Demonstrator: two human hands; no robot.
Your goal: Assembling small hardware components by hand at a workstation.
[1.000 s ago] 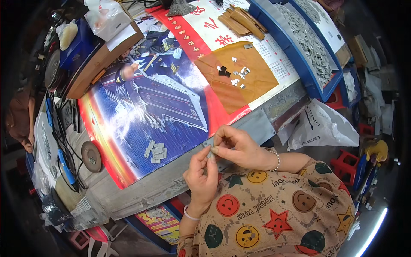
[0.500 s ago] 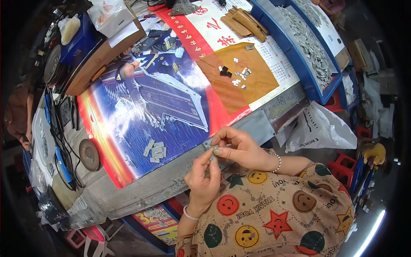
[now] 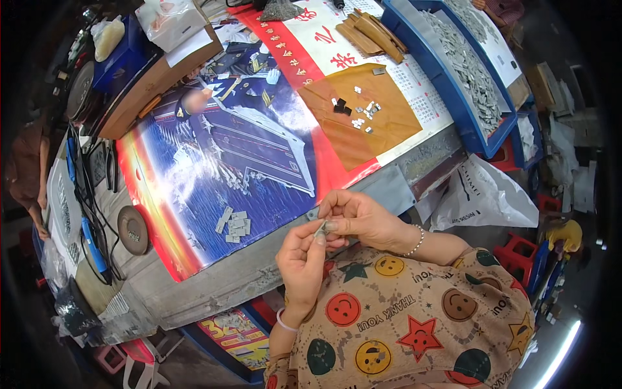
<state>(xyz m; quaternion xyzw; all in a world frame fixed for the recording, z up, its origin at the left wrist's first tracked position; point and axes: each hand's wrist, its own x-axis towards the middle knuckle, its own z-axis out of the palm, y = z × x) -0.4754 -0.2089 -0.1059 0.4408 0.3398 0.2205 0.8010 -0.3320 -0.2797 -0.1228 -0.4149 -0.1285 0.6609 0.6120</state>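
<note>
At the near edge of the table, our left hand and right hand meet on one small grey piece. Each hand has its thumb and finger pinched close, and the piece sits between the tips. To do this well, we think one hand should hold it firm while the other makes the tiny moves. A soft pinch seems best, as a bit so small could slip. Keeping it over the table would make a drop easy to find.

Our fingers hide most of the piece, so we can't tell its full shape or which hand grips harder. At nine o'clock from our hands, a pile of flat grey bits lies on the poster; some cover others. Farther that way, a dish holds bits too tiny to make out. Toward one o'clock, a blue tray runs out of view.
</note>
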